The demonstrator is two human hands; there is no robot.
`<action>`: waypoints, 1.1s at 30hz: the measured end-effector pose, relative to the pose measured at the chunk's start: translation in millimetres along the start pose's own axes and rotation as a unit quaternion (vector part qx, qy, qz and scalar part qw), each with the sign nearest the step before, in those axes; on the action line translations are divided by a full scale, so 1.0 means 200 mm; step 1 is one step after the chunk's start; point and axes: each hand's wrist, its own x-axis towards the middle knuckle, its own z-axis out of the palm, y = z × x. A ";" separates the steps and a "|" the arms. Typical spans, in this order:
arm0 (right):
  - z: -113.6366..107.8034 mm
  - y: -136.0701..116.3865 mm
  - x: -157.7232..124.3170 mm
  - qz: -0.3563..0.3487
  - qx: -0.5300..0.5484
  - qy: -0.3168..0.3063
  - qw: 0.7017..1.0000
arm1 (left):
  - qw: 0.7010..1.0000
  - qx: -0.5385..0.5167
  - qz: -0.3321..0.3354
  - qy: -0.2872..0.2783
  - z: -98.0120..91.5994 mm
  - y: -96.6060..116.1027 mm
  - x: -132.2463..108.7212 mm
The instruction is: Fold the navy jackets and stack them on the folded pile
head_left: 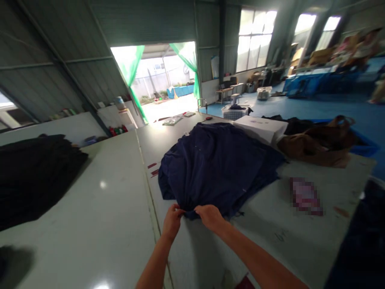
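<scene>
A heap of dark navy cloth [216,160], which looks like a garment, lies spread over the pale table [120,208] in front of me. My left hand [173,220] pinches its near edge between thumb and fingers. A short way to the right, my right hand [210,216] grips the same gathered edge, with its fingertips turned toward the left hand. A short stretch of the cloth's edge runs between the two hands. Folds hide the exact shape of the piece.
A black cloth pile [39,172] lies at the left. Behind the navy heap stands a white box [261,126], with a brown bag [319,144] to its right. A pinkish blurred item [305,196] rests on the right side. Dark fabric [363,241] hangs at the near right.
</scene>
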 end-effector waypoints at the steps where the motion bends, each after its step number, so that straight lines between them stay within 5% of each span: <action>1: 0.01 -0.04 -0.02 -0.015 -0.002 -0.002 1.000 | 1.000 0.005 -0.019 -0.003 -0.02 -0.04 -0.06; 8: 0.11 -0.18 -0.08 -0.041 -0.003 0.055 0.998 | 0.986 0.057 -0.157 -0.001 -0.19 -0.34 -0.54; 14: 0.34 -0.36 -0.14 -0.030 -0.094 0.064 0.993 | 0.953 0.122 -0.278 0.002 -0.36 -0.60 -0.97; 21: 0.63 -0.84 -0.20 -0.070 -0.053 -0.110 0.990 | 0.912 0.157 -0.378 0.024 -0.60 -0.89 -1.46; 25: 0.78 -1.19 -0.29 -0.132 -0.021 -0.151 0.979 | 0.856 0.149 -0.493 0.053 -0.74 -1.06 -1.69; 29: 0.83 -1.49 -0.42 -0.229 0.025 -0.197 0.953 | 0.806 0.154 -0.561 0.109 -0.82 -1.16 -1.81; 33: 0.75 -1.62 -0.41 -0.243 0.053 -0.195 0.949 | 0.887 0.152 -0.405 0.162 -0.79 -1.15 -1.71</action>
